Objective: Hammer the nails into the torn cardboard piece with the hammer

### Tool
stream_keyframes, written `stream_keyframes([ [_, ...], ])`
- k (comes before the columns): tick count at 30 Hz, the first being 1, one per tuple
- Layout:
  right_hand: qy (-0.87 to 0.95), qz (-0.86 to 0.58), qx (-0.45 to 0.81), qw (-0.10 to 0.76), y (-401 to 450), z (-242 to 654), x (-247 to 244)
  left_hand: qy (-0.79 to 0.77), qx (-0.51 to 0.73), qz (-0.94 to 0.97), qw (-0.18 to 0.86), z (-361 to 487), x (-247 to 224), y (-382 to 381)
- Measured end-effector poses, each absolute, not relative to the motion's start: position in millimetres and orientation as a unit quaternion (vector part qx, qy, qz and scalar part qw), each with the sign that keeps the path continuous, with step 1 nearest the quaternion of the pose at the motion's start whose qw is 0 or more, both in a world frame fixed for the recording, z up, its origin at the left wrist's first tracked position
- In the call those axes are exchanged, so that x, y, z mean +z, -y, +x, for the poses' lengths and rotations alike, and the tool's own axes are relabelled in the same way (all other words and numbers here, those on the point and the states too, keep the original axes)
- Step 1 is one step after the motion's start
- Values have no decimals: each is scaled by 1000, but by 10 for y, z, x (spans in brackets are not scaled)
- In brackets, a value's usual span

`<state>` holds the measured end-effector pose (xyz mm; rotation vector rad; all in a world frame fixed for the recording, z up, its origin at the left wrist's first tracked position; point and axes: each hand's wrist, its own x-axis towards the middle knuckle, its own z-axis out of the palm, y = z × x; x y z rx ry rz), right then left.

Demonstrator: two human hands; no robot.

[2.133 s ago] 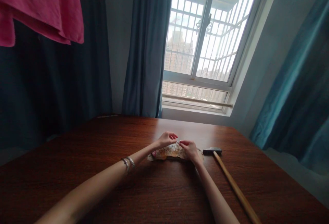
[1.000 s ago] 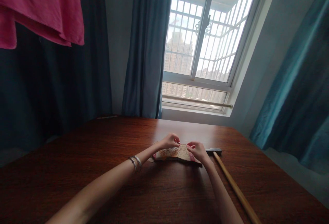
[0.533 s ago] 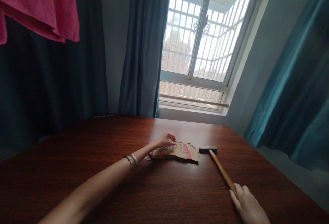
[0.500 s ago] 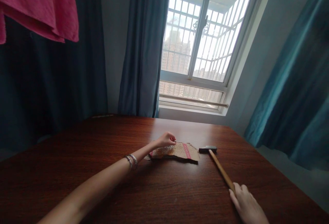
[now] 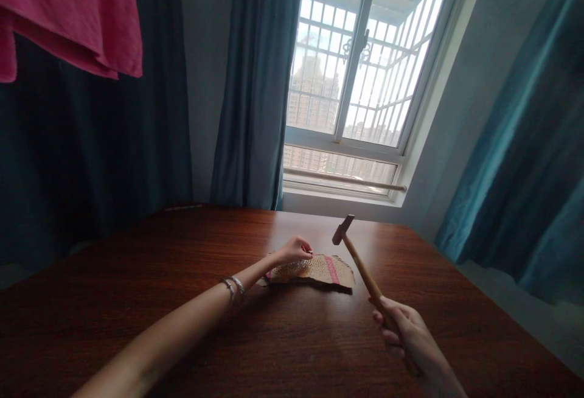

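Note:
A hammer (image 5: pixel 360 263) with a wooden handle and a dark metal head is gripped in my right hand (image 5: pixel 406 331). Its head is raised above the tabletop, to the right of a torn piece of cardboard (image 5: pixel 314 271). The cardboard lies flat, dotted with many small marks and crossed by a pink-red band. Over its far edge, my left hand (image 5: pixel 295 249) is closed in a pinch. Something tiny shows at the fingertips, too small to name. Two bracelets (image 5: pixel 233 288) circle the left wrist.
The dark reddish-brown wooden table (image 5: pixel 182 264) spreads beneath both arms. Behind it are a barred window (image 5: pixel 351 81) and blue curtains (image 5: pixel 255 81). A pink cloth (image 5: pixel 82 14) hangs at the upper left.
My right hand has lifted the hammer off the table and swung its head up and to the left. The left hand and the cardboard have hardly moved.

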<state>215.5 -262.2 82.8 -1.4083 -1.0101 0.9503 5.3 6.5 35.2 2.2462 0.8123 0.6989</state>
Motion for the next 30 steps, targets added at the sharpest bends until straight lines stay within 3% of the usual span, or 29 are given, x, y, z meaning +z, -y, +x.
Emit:
stream_keyframes([
  [3,372,-535,546,527,2561,1984,939,-310,259,857,320,47,347,-69],
  [5,359,-512,579,523,2521,1895,949,-312,260,855,321,45,347,-66],
  [30,410,-531,557,490,2515,1795,834,-306,250,845,360,47,316,-98],
])
